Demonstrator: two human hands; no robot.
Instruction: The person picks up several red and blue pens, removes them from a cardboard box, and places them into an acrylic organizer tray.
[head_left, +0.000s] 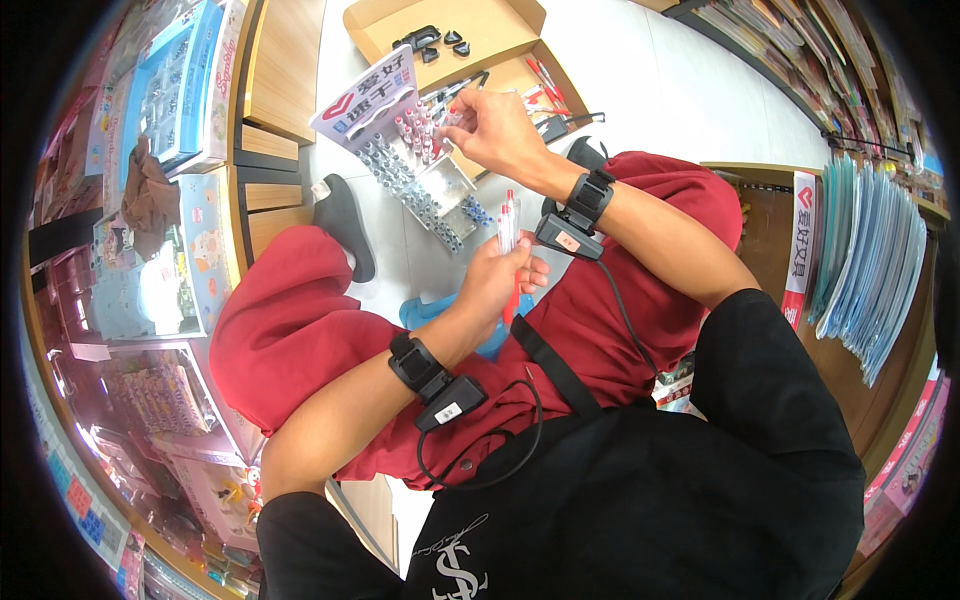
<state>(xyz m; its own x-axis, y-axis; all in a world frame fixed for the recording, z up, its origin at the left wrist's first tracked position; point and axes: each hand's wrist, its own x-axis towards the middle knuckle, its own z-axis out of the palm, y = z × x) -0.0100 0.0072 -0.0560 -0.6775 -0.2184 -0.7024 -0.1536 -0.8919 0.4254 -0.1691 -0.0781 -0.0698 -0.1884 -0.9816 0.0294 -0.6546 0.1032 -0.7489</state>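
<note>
My left hand (499, 281) is closed around a small bunch of clear-barrelled pens with red ends (508, 217), held upright above my lap. My right hand (499, 131) reaches over a pen display stand (442, 185) on the floor, with a red-tipped pen (452, 115) pinched at its fingertips. Several red-tipped pens (416, 127) stand in the rack beside those fingers. Rows of dark-tipped pens (386, 161) and a group of blue-tipped pens (475, 211) fill other parts of the stand. A printed header card (367, 97) rises at its back.
Behind the stand, an open cardboard box (561, 67) holds loose red and black pens. Black plastic pieces (452, 37) lie in its other half. A blue plastic stool (420, 311) is beneath me. Stocked shelves (165, 262) line the left; clear folders (870, 262) hang at right.
</note>
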